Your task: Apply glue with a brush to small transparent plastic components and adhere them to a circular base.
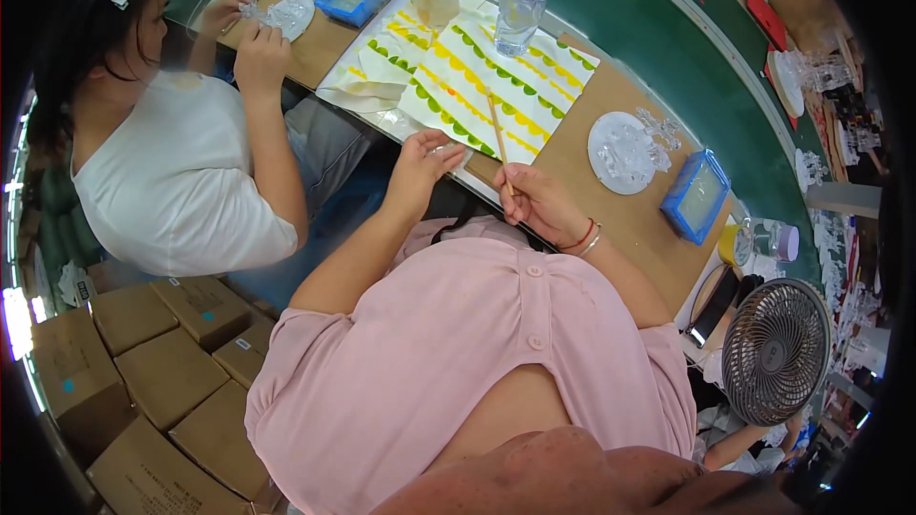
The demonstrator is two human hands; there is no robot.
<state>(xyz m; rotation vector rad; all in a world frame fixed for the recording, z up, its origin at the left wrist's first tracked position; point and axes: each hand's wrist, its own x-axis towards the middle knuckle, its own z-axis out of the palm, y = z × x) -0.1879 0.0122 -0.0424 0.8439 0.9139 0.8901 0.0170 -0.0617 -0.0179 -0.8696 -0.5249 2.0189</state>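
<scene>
The right hand (544, 207) holds a thin stick (498, 129) near its lower end, thumb and fingers closed on it. The far tip points away from the body, above or upon the patterned cloth (534, 76) — I cannot tell if it touches. For good control, I think the grip should be light, with the wrist calm and the stick turned by the fingers only.

The left hand (417, 176) is at the near edge of the cloth, its fingers bent toward the thumb. It seems to have a small clear piece (448, 146) there, but I cannot tell whether the fingers grip it. If so, it is better to hold it by the edge and bring it to the stick's tip.

To the right, the plate (598, 148) bears clear parts (630, 160), and the blue tray (681, 181) is just beside — both away from the stick. The bottle (518, 27) stands at the far side of the cloth, so the elbow should not swing wide.
</scene>
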